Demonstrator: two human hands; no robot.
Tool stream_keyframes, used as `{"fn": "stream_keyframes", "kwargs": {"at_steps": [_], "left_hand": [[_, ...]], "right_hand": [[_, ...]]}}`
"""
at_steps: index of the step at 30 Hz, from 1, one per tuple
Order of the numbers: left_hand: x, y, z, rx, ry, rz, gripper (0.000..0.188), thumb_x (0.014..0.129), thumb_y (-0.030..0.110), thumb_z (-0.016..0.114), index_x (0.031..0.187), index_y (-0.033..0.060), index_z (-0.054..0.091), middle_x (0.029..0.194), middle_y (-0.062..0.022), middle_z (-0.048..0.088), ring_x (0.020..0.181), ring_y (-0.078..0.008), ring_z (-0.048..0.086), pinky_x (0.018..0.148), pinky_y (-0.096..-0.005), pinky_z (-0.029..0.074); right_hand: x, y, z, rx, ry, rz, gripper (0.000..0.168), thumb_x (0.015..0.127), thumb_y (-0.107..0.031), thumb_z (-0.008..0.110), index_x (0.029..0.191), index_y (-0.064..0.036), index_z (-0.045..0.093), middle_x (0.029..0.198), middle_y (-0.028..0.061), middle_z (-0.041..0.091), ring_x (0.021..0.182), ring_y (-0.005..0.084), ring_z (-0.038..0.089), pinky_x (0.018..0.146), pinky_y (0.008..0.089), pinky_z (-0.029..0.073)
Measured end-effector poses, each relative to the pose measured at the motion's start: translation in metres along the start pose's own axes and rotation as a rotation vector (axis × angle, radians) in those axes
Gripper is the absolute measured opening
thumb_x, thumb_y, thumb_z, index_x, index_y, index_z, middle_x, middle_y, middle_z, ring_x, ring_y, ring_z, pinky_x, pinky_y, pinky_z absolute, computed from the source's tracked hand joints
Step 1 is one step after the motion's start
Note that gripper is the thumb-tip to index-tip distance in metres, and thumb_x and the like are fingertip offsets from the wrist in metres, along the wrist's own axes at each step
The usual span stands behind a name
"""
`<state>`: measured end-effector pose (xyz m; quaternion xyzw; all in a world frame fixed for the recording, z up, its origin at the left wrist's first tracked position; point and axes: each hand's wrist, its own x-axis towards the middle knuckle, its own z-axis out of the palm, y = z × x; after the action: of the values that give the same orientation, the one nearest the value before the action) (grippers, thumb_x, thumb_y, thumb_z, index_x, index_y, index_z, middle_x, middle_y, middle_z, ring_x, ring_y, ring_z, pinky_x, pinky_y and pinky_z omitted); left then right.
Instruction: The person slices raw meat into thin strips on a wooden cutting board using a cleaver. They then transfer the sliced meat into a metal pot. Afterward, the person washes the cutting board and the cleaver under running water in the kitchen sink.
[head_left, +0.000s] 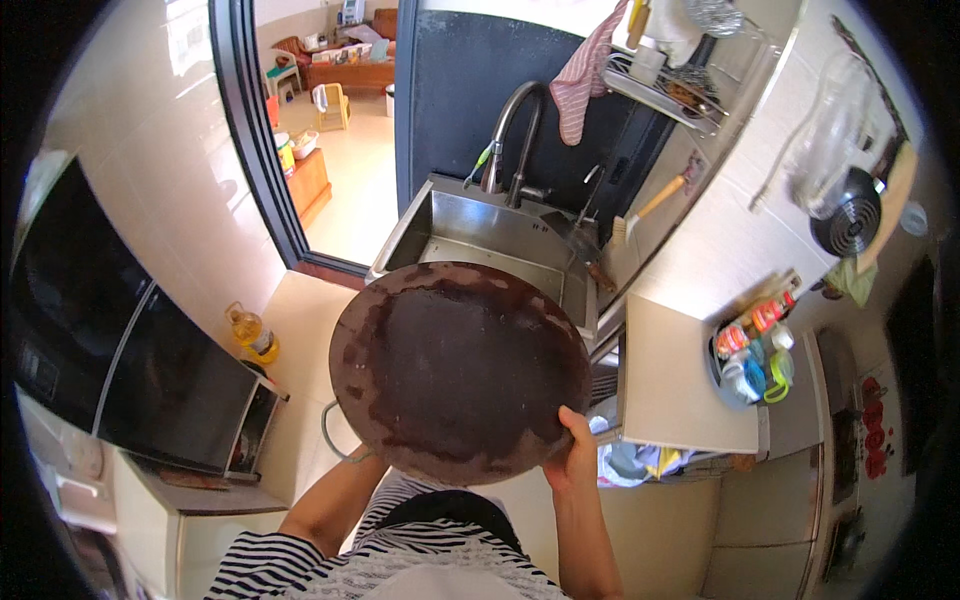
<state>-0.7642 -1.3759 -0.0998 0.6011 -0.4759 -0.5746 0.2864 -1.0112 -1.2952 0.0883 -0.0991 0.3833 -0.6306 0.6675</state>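
Before my body I hold a large round dark-brown chopping board (465, 375), its face up and marked with damp-looking dark patches. My right hand (571, 448) grips its lower right edge, thumb on top and the other fingers out of sight. At the lower left edge, my left hand (373, 455) goes beneath the board, which hides most of it. A curved metal handle (325, 427) sticks out on that side. Beyond the board, and partly covered by it, is a stainless steel sink (480, 251). A gooseneck faucet (517, 135) rises at its back.
A cleaver (577, 240) and a wooden-handled brush (652, 202) are on the sink's right. The counter (675, 375) at right bears a tray of bottles (750, 360). On the left stand an oil bottle (253, 334) and a black refrigerator (127, 337). A doorway (352, 180) opens beyond.
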Motion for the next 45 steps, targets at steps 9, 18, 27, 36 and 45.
{"fn": "stream_keyframes", "kwargs": {"at_steps": [9,18,27,36,45], "left_hand": [[0.208,0.047,0.012,0.164,0.050,-0.040,0.024,0.081,0.015,0.056,0.100,0.0014,0.061,0.092,-0.0135,0.064,0.083,-0.0269,0.062,0.073,-0.0349,0.051],[0.335,0.063,0.021,0.355,0.026,-0.048,0.023,0.081,0.015,0.056,0.099,0.0018,0.062,0.093,-0.0137,0.064,0.083,-0.0275,0.062,0.073,-0.0351,0.051],[0.348,0.058,0.018,0.443,0.063,-0.051,0.023,0.080,0.015,0.056,0.098,0.0022,0.062,0.093,-0.0140,0.064,0.084,-0.0281,0.062,0.073,-0.0354,0.051],[0.356,0.059,0.028,0.486,0.114,-0.007,0.022,0.080,0.015,0.056,0.097,0.0026,0.062,0.093,-0.0142,0.064,0.084,-0.0288,0.062,0.073,-0.0356,0.051],[0.355,0.056,0.032,0.538,0.130,-0.020,0.022,0.080,0.015,0.056,0.096,0.0030,0.063,0.093,-0.0144,0.064,0.085,-0.0294,0.062,0.073,-0.0359,0.051]], "right_hand": [[0.230,-0.032,0.007,-0.015,0.080,0.159,0.035,0.078,-0.021,0.061,0.109,-0.007,0.054,0.107,0.0078,0.058,0.099,0.0248,0.055,0.084,0.0402,0.046],[0.367,-0.028,0.013,-0.026,0.228,0.288,0.033,0.077,-0.019,0.065,0.106,-0.008,0.054,0.113,0.0074,0.055,0.103,0.0237,0.052,0.089,0.0405,0.043],[0.438,-0.022,-0.008,-0.078,0.329,0.483,0.041,0.078,-0.021,0.064,0.113,-0.006,0.048,0.116,0.0089,0.053,0.108,0.0258,0.050,0.093,0.0417,0.041],[0.474,-0.021,-0.025,-0.154,0.254,0.612,0.044,0.079,-0.025,0.064,0.115,-0.007,0.048,0.119,0.0095,0.052,0.110,0.0262,0.049,0.094,0.0400,0.040],[0.453,-0.012,0.008,0.074,0.117,0.424,0.064,0.080,-0.043,0.062,0.128,-0.007,0.039,0.128,0.0106,0.046,0.117,0.0291,0.044,0.098,0.0454,0.035]]}}
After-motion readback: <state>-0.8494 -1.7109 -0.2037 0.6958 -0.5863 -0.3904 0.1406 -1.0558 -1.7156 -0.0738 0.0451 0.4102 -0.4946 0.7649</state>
